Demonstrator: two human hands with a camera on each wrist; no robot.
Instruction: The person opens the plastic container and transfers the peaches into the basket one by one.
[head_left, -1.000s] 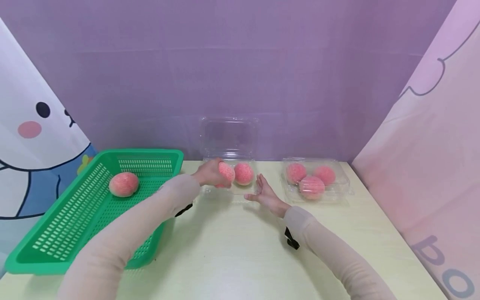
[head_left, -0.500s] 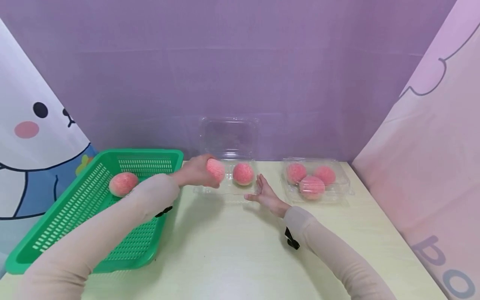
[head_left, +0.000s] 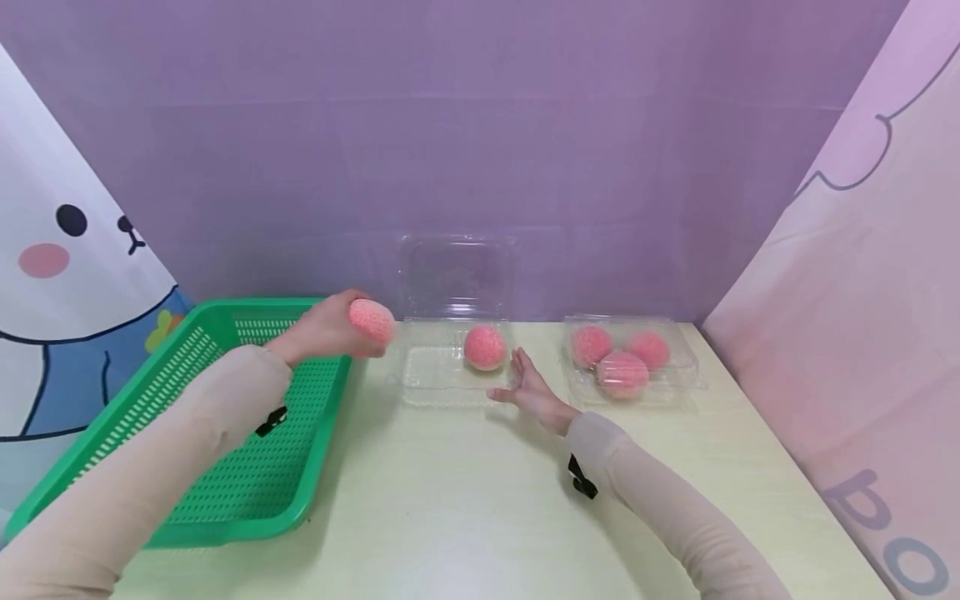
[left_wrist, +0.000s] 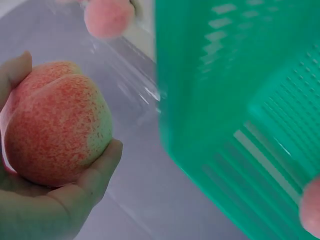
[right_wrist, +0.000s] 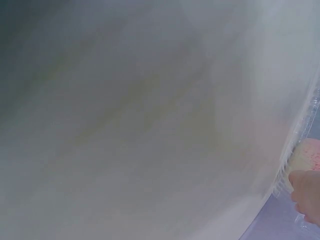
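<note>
My left hand [head_left: 333,325] grips a pink peach [head_left: 372,322] above the right rim of the green basket [head_left: 318,454]. In the left wrist view, thumb and fingers curl round that peach [left_wrist: 60,125], showing its crease. An open clear plastic clamshell box [head_left: 435,392], its lid [head_left: 457,271] standing up against the back cloth, has one peach [head_left: 484,347] at its right side. Beside the box's right front corner is my right hand [head_left: 534,392], fingers extended and thumb apart, holding nothing. A pale sleeve [right_wrist: 150,125] covers most of the right wrist view.
Another peach [left_wrist: 312,207] lies in the basket, hidden behind the left arm in the head view. A closed clear box [head_left: 675,379] with three peaches stands on the right of the table [head_left: 465,492]. A purple cloth [head_left: 480,150] hangs behind.
My left hand has carried a peach out of the open box and leftward to the basket's edge. That box now holds one peach. The right hand has stayed in place.
</note>
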